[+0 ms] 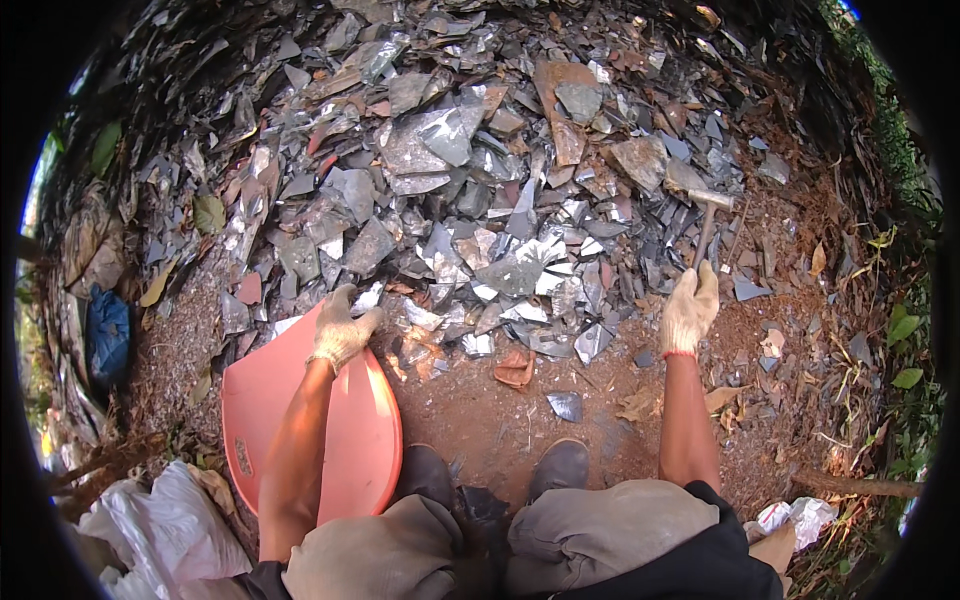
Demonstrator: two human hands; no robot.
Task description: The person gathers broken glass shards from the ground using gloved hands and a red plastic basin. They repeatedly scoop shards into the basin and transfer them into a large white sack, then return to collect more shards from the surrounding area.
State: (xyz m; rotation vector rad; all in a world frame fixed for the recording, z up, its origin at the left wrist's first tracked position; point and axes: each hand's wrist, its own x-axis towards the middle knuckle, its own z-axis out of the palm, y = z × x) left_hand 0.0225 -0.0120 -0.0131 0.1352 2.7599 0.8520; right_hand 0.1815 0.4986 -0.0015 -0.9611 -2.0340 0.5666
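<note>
My left hand (343, 328), in a cream knit glove, hangs over the far edge of a coral-coloured plastic scoop pan (360, 455). Its thumb is spread from the fingers and nothing shows in it. The pan sits tilted by my left leg, partly covered by my forearm. At the right, my gloved right hand (690, 312) is closed round the handle of a hammer (708, 215), whose head points away from me at the edge of the shards. Ahead of both hands spreads a heap of broken glass and mirror pieces (515, 270).
Dark shards bank up steeply at the far side. One loose mirror piece (565, 405) lies on bare reddish soil before my shoes (558, 466). White plastic bags (165, 530) are at the lower left, a blue bag (107, 335) at the left, green plants (905, 350) at the right.
</note>
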